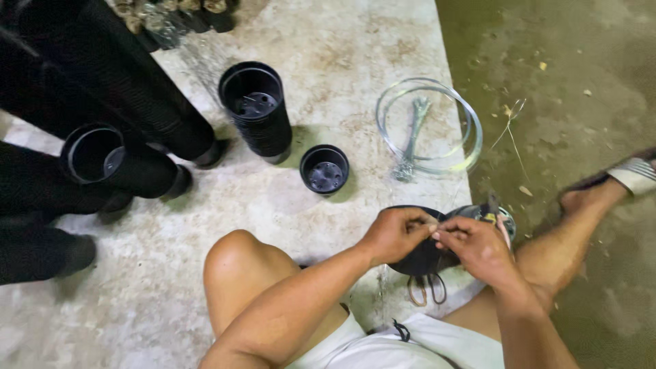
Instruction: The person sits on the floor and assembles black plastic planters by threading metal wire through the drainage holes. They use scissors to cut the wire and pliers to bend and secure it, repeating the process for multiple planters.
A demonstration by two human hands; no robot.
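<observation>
Black plastic pot, the one I work on, sits low between my 2 hands, just in front of my lap and above the concrete floor. My left hand curls over its rim, thumb and forefinger pressed together on something too thin to make out. My right hand meets it fingertip to fingertip, pinching the same spot; a tool handle pokes up just behind that hand. Under the pot hang 2 loops, the handles of scissors or pliers. My bare left knee rises beside my left arm. Beyond my hands stands 1 small black pot, open and holding nothing I can see, and farther off a tall stack of nested pots. Long stacks of pots lie on their sides at my left. A coil of wire lies flat near the slab's edge, with a bundle of short wires inside it. My right foot wears a sandal on the green ground.
</observation>
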